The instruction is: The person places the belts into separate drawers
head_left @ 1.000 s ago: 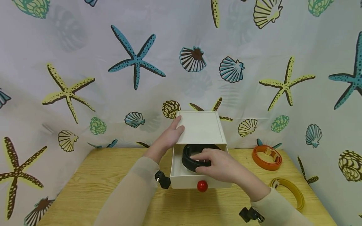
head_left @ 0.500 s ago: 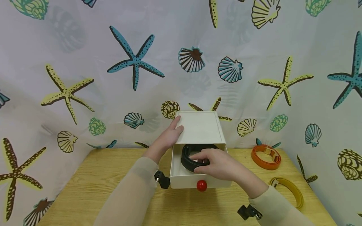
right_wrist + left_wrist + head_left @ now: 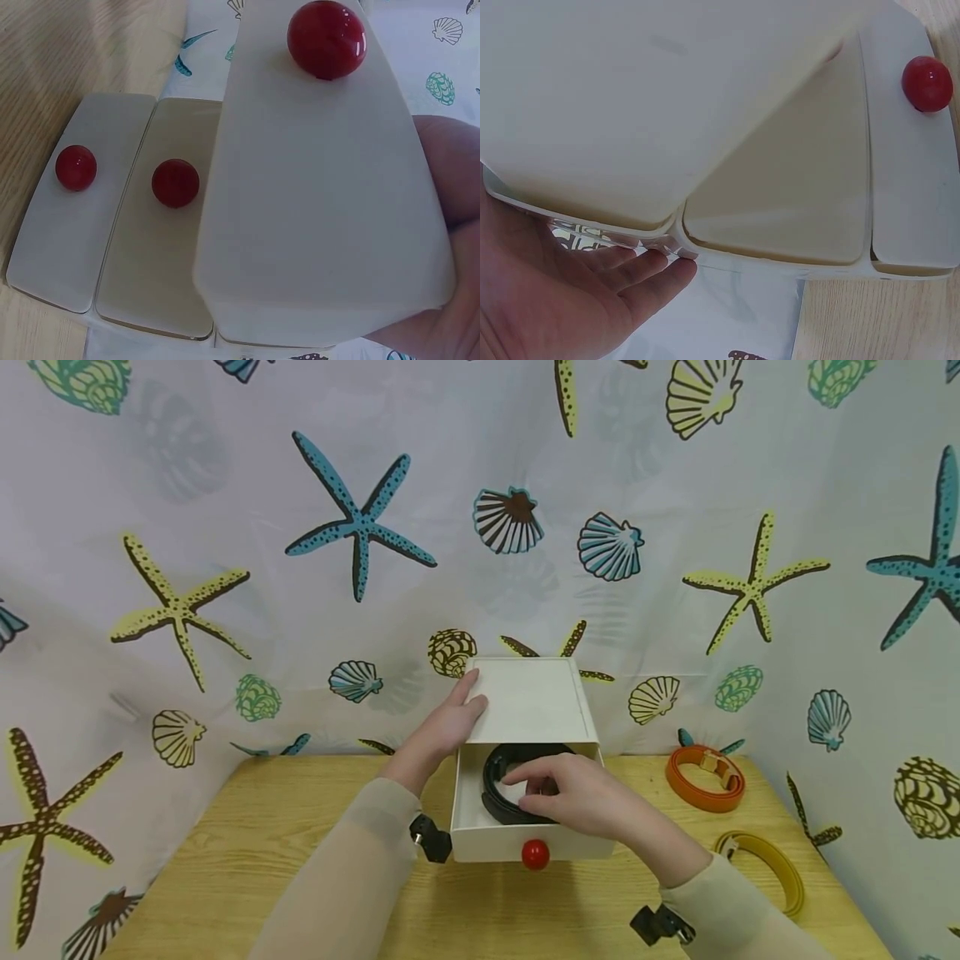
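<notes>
A small white drawer cabinet (image 3: 532, 700) stands on the table with its top drawer (image 3: 487, 845) pulled out. Inside lies a coiled black belt (image 3: 492, 785), its right side hidden behind my right hand. My left hand (image 3: 447, 727) rests against the cabinet's left side; in the left wrist view the left hand's fingers (image 3: 656, 292) lie nearly straight along that wall. Reaching over the drawer's front right, my right hand (image 3: 585, 793) has loosely bent fingers at the belt's opening, with no grip on it visible. The right wrist view shows the drawer's front and red knob (image 3: 327, 39), with part of that hand behind.
An orange coiled belt (image 3: 693, 795) lies on the wooden table (image 3: 300, 843) at the back right. Nearer is a yellow belt (image 3: 783, 868), partly behind the right sleeve. Two lower drawers (image 3: 150, 255) are closed. A patterned curtain (image 3: 450, 593) borders the table.
The black belt has settled lower in the drawer, and my right fingers have come away from its rim. My left hand keeps its place on the cabinet.
</notes>
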{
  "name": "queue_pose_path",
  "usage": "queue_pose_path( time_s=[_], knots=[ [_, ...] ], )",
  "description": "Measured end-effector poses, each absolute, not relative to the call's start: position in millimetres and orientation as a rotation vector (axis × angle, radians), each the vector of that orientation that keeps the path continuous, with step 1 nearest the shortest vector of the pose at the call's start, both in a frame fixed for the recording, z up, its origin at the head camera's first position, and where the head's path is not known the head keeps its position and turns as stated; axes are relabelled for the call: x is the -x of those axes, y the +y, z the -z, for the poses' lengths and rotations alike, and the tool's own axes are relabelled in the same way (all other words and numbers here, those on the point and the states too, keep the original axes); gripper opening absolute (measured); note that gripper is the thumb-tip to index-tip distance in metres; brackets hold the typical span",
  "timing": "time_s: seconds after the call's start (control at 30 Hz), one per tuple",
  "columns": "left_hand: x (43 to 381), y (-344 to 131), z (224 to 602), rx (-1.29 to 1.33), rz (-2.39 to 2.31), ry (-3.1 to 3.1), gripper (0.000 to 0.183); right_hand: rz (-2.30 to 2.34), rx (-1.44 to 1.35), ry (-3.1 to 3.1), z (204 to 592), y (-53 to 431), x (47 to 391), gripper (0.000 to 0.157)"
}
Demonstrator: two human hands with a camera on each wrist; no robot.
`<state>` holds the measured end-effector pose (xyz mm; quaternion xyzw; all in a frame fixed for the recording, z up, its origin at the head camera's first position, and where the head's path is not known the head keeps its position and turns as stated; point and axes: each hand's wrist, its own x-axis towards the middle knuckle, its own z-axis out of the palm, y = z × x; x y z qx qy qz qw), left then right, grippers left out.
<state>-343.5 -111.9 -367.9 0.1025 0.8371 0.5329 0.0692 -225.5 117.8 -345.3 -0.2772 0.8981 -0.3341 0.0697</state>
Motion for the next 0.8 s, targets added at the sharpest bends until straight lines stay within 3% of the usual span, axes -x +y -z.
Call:
queue_pose_path(
  time_s=[0.8],
  knots=[
    [342.9,-112.1,367.3,-0.329,-1.631,2.504,0.068,1.182,0.810,2.762,341.5,121.9,218.3,0.028]
  ],
)
